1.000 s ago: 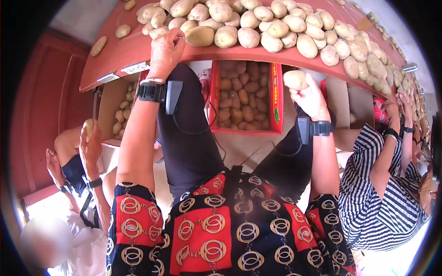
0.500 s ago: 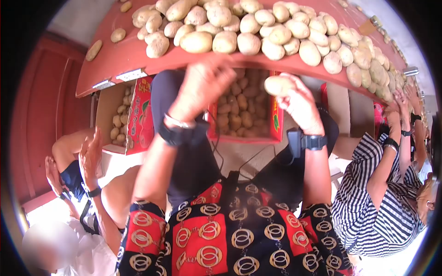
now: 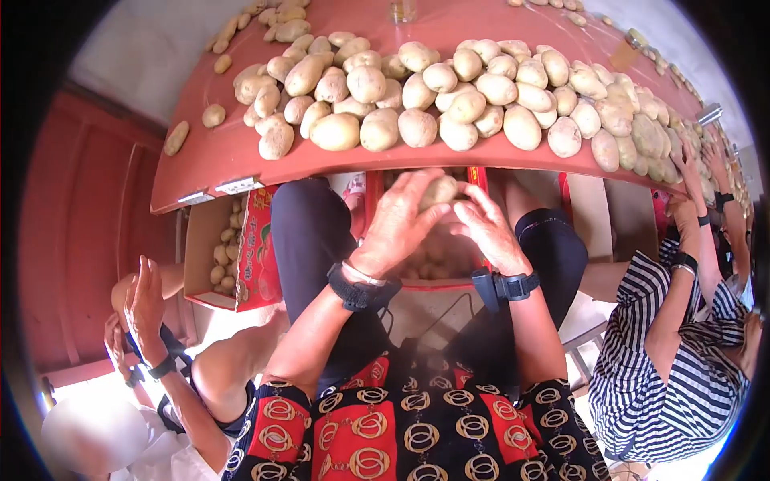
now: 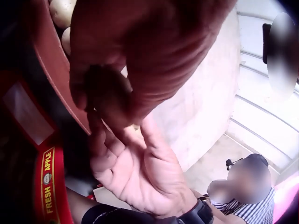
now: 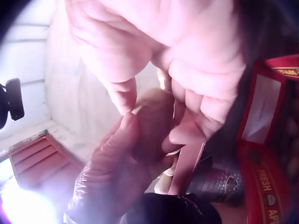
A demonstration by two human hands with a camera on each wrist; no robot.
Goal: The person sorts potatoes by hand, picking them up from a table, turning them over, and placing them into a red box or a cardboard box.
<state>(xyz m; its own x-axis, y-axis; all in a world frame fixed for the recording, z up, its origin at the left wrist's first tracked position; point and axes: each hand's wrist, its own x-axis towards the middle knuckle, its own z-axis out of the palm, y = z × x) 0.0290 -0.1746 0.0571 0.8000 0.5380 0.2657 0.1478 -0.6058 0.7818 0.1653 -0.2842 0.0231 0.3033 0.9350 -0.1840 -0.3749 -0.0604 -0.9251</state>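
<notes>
One potato (image 3: pixel 439 192) is held between both hands, just in front of the table edge and over the box between the knees. My left hand (image 3: pixel 395 223) grips it from the left, fingers curled round its side. My right hand (image 3: pixel 491 230) has its fingertips on the other end. From the right wrist, the potato (image 5: pixel 155 114) shows between the left hand (image 5: pixel 105 161) and the right hand's thumb and fingers. The left wrist view has it as a dark shape (image 4: pixel 112 95), partly covered by the left hand (image 4: pixel 159 51), above the upturned right palm (image 4: pixel 135 175).
A pile of potatoes (image 3: pixel 417 128) lies along the red table (image 3: pixel 241 170). Below are a red box (image 3: pixel 437 283) of potatoes and another box (image 3: pixel 258 256) at left. A seated person (image 3: pixel 144 309) is on the left; a person in stripes (image 3: pixel 674 361) reaches to the table at right.
My left hand has come from the potatoes at the table edge across to the right hand. The right hand has lowered with its potato, which both hands now hold. The head view has shifted.
</notes>
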